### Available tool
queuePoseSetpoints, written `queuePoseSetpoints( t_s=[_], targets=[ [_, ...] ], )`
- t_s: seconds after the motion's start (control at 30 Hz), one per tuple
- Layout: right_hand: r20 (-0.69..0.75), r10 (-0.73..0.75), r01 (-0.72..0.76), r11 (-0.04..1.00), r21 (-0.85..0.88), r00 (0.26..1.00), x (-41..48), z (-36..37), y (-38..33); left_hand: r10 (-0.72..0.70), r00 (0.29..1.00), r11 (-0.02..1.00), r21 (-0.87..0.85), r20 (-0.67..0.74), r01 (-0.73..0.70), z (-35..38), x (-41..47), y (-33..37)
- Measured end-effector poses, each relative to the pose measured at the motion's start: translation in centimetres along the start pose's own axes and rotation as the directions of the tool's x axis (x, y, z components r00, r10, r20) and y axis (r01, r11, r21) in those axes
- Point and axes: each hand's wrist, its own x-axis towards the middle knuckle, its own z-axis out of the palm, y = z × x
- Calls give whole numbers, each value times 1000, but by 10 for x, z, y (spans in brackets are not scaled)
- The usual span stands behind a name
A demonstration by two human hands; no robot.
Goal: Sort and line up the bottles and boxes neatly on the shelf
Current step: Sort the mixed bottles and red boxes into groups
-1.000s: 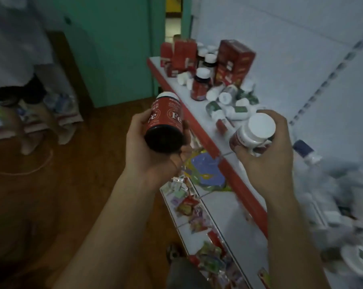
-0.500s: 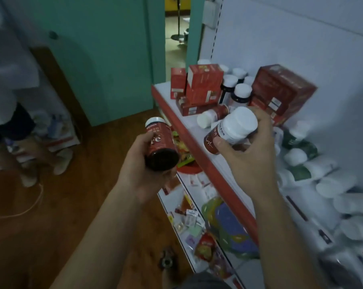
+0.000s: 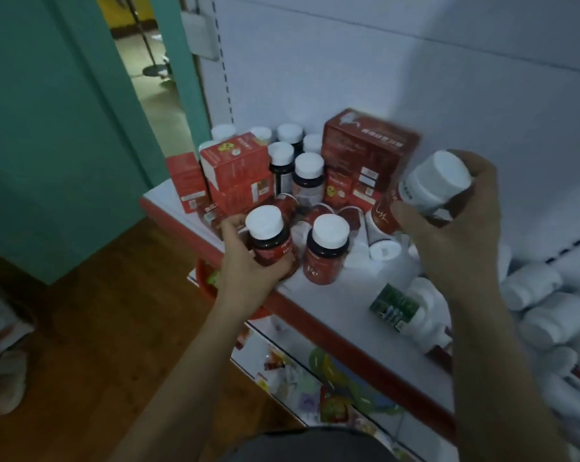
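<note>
My left hand (image 3: 248, 261) grips a dark red-labelled bottle with a white cap (image 3: 268, 238), upright at the front left of the white shelf (image 3: 332, 305). A matching "Fe" bottle (image 3: 325, 251) stands just right of it. My right hand (image 3: 448, 228) holds a second white-capped red bottle (image 3: 428, 191) tilted in the air above the shelf. Behind stand several upright dark bottles (image 3: 307, 178), stacked red boxes (image 3: 235, 168) and a large red box (image 3: 365, 151). Some red bottles (image 3: 378, 231) lie on their sides.
A green-labelled bottle (image 3: 398, 305) and several white bottles (image 3: 542, 301) lie on the shelf to the right. A lower shelf (image 3: 315, 378) holds colourful packets. The shelf has a red front edge (image 3: 348, 348). A teal wall (image 3: 48, 111) and wooden floor (image 3: 98, 328) are at left.
My left hand has moved its bottle from the air to the shelf's front left, now upright beside the "Fe" bottle. The right hand carried its bottle further right; the view came closer.
</note>
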Motion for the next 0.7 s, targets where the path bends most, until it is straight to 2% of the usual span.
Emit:
queuePoseSetpoints(
  t_s=[0.17, 0.33, 0.47, 0.57, 0.63, 0.7],
  targets=[
    [57, 149, -127, 953, -274, 987, -13, 1, 22, 68, 997, 992, 106, 26, -70, 1, 13, -13],
    [16, 297, -266, 876, -402, 955, -23, 15, 34, 221, 971, 954, 187, 97, -236, -11, 19, -3],
    [-87, 306, -316, 875, -366, 948, -32, 14, 23, 460, 863, 782, 365, 209, -505, -21, 19, 30],
    [-127, 232, -264, 868, -421, 964, -49, -1, 8, 462, 786, 647, 450, 412, -616, -17, 29, 61],
    [-121, 228, -258, 840, -477, 966, -62, -14, 2, 412, 747, 556, 505, 522, -660, -8, 36, 76],
    [-148, 259, -297, 799, -522, 955, -82, -33, -1, 409, 682, 484, 489, 606, -725, 8, 37, 88]
  ],
)
